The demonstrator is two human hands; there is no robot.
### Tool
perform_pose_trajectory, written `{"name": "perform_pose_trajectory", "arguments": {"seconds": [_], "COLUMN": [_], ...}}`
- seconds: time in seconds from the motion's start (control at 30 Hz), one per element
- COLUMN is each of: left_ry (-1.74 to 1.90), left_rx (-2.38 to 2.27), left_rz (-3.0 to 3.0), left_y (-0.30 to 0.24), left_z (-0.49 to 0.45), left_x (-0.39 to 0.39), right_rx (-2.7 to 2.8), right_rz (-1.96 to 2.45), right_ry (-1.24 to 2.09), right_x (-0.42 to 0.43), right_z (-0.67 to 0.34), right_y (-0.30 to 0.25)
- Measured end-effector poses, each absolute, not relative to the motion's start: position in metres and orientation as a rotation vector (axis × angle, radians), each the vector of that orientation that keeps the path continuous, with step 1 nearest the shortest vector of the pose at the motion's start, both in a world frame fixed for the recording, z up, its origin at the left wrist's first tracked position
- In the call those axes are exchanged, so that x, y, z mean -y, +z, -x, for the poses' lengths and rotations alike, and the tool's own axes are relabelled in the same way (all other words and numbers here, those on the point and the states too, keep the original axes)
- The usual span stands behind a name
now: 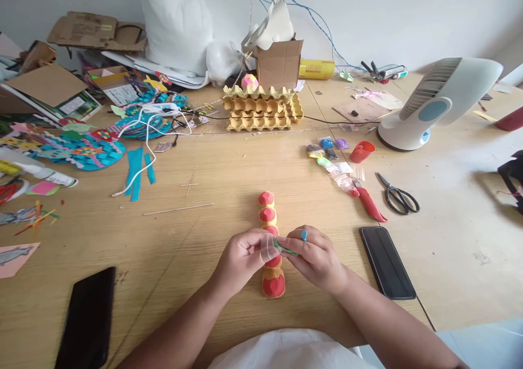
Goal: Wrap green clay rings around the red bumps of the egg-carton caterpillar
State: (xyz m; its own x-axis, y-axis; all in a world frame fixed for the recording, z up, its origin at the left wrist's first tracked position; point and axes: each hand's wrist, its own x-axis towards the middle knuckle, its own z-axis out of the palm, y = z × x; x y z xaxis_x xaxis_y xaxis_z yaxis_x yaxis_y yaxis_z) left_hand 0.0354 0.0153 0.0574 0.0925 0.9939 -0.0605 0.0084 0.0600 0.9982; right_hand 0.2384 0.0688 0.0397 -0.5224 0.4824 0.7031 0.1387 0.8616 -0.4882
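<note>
Pale, smooth wall (379, 14) stands behind a wood-grained surface (212, 162) crossed by dark seams in the head view. Near its front edge, the left hand (241, 257) has its fingers closed in a pinch on a clear plastic wrapper (267, 247), thin and glossy. The right hand (318, 257), wearing a ring with a blue top (304, 235), has thumb and fingers pressed together on a small green piece (289, 249) at the wrapper's end; what the piece is made of, I cannot tell. Both hands meet above a narrow strip of egg carton (273, 286), which lies lengthwise on the surface and is partly hidden by them: a row of rounded pulp bumps, red on top and yellow around the sides.

To the right lie a flat black phone (387, 262), metal scissors (398, 195) with looped dark handles, a cutter with a smooth red handle (372, 205), a red cup (362, 151) and little colored packets (326, 143). On the left are a glossy dark tablet (87, 317), a slim stick (177, 210) and flat blue strips (134, 170). Farther back, ridged egg trays (259, 121) sit before a brown cardboard box (280, 64), with a rounded white fan (429, 107) off to the right.
</note>
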Motion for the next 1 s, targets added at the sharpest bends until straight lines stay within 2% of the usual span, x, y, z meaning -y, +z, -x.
{"name": "perform_pose_trajectory", "arguments": {"seconds": [0.4,0.57,0.77,1.0], "left_ry": [1.121,1.192,1.244,1.262], "left_rx": [-1.182,-1.204,-1.216,-1.205], "left_rz": [-1.322,-1.425,-1.493,-1.451], "left_y": [0.053,0.053,0.053,0.054], "left_z": [-0.037,-0.036,-0.034,-0.032], "left_x": [-0.012,-0.01,-0.013,-0.014], "right_rx": [2.161,2.131,2.078,1.942], "right_rz": [0.409,0.516,0.437,0.448], "right_ry": [0.429,0.522,0.577,0.811], "right_x": [-0.07,-0.065,-0.067,-0.067], "right_z": [-0.241,-0.238,-0.236,-0.234], "right_y": [0.035,0.04,0.042,0.045]}}
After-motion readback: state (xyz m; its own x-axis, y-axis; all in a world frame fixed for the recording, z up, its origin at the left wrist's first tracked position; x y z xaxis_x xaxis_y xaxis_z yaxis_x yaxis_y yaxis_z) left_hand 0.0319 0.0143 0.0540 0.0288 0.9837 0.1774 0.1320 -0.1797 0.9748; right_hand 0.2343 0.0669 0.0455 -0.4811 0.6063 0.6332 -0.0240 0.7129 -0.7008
